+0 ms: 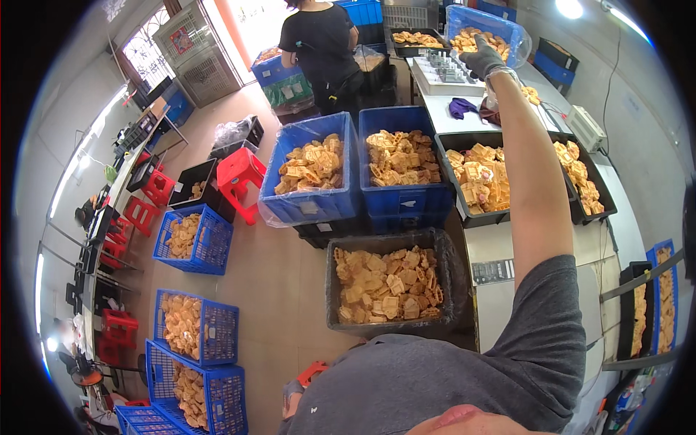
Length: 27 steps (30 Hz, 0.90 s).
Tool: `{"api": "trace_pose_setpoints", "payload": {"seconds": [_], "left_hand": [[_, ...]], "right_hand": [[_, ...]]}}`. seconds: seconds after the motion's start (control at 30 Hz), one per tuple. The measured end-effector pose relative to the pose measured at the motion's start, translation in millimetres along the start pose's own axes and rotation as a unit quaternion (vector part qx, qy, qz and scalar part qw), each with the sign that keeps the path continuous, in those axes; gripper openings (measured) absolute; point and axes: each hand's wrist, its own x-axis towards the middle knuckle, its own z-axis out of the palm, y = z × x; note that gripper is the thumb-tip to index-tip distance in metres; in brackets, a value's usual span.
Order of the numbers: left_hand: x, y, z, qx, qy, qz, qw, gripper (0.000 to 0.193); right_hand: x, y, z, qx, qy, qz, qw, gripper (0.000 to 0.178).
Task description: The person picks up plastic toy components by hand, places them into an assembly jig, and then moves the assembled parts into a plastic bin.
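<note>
My right arm stretches far forward over the table. At its end, my right hand (pixel 484 61), in a grey glove, is at the near side of a plastic-lined blue bin (pixel 519 36) of tan molded pieces (pixel 475 38). Its fingers look spread, and I see nothing held in them. Just left of that hand stands a white machine (pixel 444 76) with metal fittings on top. Low at my left side, my left hand (pixel 293 397) is mostly hidden by my body, next to a red stool (pixel 313 373); its fingers do not show.
Black trays (pixel 475 217) of tan pieces lie under my right arm. Before me stand a black bin (pixel 333 290) and two blue bins (pixel 308 206). Blue crates (pixel 210 261) and red stools (pixel 235 174) line the left floor. A person in black (pixel 319 43) stands ahead.
</note>
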Motion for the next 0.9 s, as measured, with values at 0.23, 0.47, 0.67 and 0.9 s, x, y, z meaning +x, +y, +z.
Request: {"api": "trace_pose_setpoints", "payload": {"seconds": [0.23, 0.47, 0.67, 0.9], "left_hand": [[39.6, -45.5, 7.9, 0.179, -0.095, 0.353, 0.914, 0.023], [-11.0, 129.6, 6.5, -0.167, -0.032, -0.148, 0.974, 0.021], [-34.3, 106.8, -6.6, -0.140, -0.014, -0.155, 0.978, 0.022], [-45.7, 73.1, -12.1, 0.616, -0.230, 0.186, 0.730, 0.021]], "right_hand": [[3.0, 6.3, -7.9, -0.002, 0.015, 0.009, 1.000, 0.075], [-1.6, 20.2, -23.1, -0.030, 0.029, 0.008, 0.999, 0.077], [-29.1, -7.7, -33.1, 0.031, -0.034, 0.015, 0.999, 0.078], [-94.9, 20.4, 50.2, 0.033, -0.147, 0.058, 0.987, 0.076]]}}
